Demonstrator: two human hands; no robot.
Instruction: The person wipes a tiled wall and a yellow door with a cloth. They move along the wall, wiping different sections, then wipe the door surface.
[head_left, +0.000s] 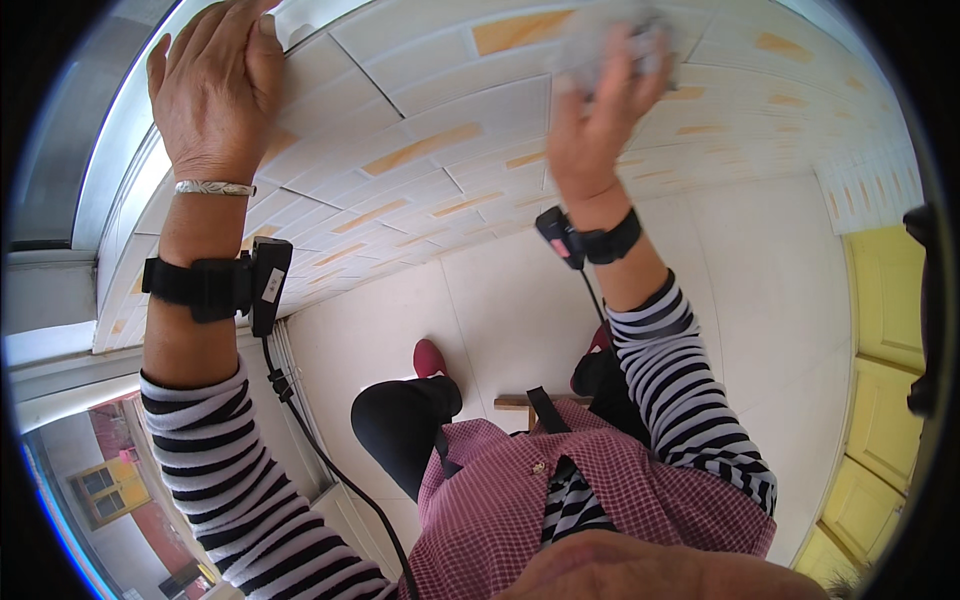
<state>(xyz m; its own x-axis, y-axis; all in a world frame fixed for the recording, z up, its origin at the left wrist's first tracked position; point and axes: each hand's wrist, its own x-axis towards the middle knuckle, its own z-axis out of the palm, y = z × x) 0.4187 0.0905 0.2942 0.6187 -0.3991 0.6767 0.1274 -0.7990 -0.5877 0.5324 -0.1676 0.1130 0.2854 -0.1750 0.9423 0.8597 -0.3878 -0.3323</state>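
Observation:
My right hand (607, 112) presses a crumpled greyish cloth (600, 37) against a wall of glossy white tiles (487, 97) with orange brick-like marks. Hand and cloth are both blurred. On the left, my left hand (214, 90) lies palm down at the wall's edge beside a bright window frame (112, 150). Its thumb stands apart from the fingers and it grips nothing; part of the fingertips is cut off by the picture's top. A patterned silver bracelet (215, 187) circles the left wrist, and both forearms carry a black strapped device (271, 285) with a cable.
Below lies a pale tiled floor (375, 315), with a red shoe (430, 358) on it. A wooden stool or bench part (514, 403) shows between the legs. Yellow panelled cabinet doors (889, 397) line the right. At lower left, glass shows a yellow-framed window (111, 491) outside.

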